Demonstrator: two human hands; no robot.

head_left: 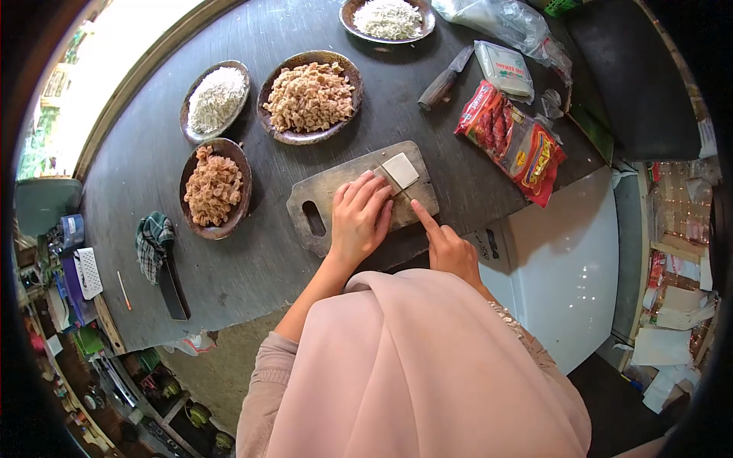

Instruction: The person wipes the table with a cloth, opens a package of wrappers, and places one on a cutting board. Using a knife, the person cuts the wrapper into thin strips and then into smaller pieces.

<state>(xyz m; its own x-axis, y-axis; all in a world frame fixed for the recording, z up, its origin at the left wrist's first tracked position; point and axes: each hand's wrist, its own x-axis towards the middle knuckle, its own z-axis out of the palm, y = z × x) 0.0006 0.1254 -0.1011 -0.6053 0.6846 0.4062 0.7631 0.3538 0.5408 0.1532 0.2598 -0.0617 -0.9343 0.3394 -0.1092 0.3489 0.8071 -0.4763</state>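
Note:
A wooden cutting board (336, 180) with an oval handle slot lies at the near edge of the dark table. On it sits a flat white block (402, 169), perhaps tofu, its kind not certain. My left hand (359, 216) is on the board with bent fingers held together, pressing the block's left part, which they mostly hide. My right hand (452, 248) grips a knife, its index finger stretched along the spine. The thin knife blade (392, 177) runs across the white block, just right of my left fingertips. The knife's handle is hidden inside my right hand.
Brown plates of pale chopped pieces (311, 98), browner pieces (214, 189) and white shreds (217, 101) stand left and behind. Another white-shred plate (388, 19) is at the back. A red sausage packet (510, 141) and white package (504, 70) lie right; a checked cloth (155, 243) lies left.

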